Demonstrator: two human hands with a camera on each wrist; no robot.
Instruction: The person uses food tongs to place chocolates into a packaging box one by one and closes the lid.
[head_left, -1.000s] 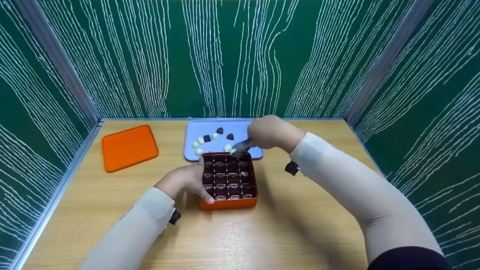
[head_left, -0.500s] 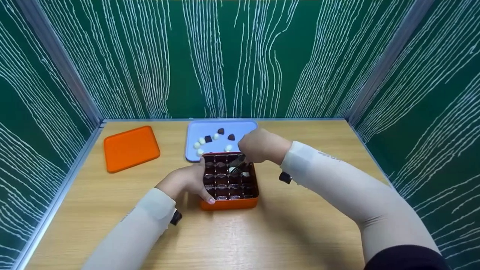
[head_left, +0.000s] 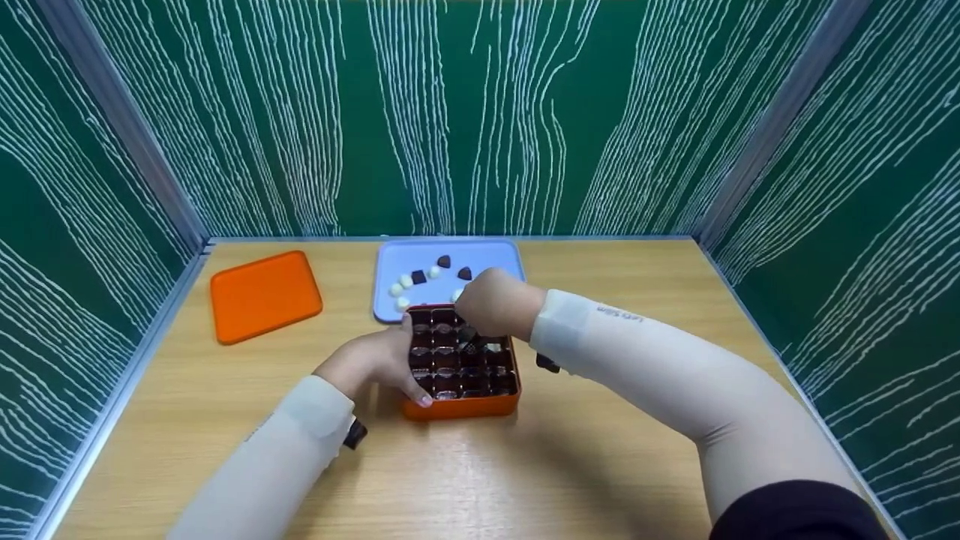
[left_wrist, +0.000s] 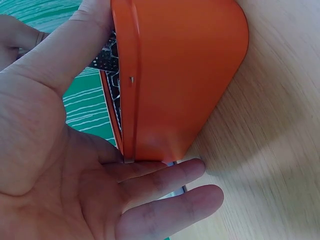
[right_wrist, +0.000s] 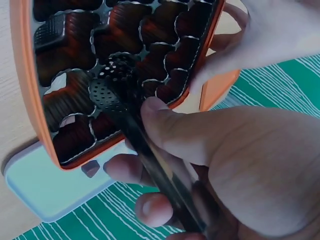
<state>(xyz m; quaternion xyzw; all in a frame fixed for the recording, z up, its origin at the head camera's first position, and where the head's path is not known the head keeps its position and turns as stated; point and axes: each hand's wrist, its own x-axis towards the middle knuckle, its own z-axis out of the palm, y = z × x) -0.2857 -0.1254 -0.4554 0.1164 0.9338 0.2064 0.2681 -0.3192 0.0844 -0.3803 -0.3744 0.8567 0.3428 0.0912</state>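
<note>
An orange box (head_left: 461, 407) with a dark tray of small compartments stands mid-table. My left hand (head_left: 375, 364) holds its left side, thumb at the near corner, a finger at the far corner. In the left wrist view, the other fingers (left_wrist: 170, 210) stretch out loosely beside the wall. My right hand (head_left: 499, 304) grips dark tongs (right_wrist: 145, 145) whose perforated tips are down in a compartment. Whether a chocolate sits between the tips cannot be told. A whitish piece (right_wrist: 57, 82) lies in one compartment, and a dark ridged chocolate (right_wrist: 50, 32) in another.
Behind the box lies a pale blue tray (head_left: 397, 255) with several white chocolates (head_left: 406, 281) and dark ones (head_left: 444, 261). An orange lid (head_left: 266, 296) rests on the table at the left. Green walls with white lines surround the table.
My right hand has brought the tongs from above the blue tray's near edge down into the box. A white chocolate seen at their tips is now hidden. The left hand stays put.
</note>
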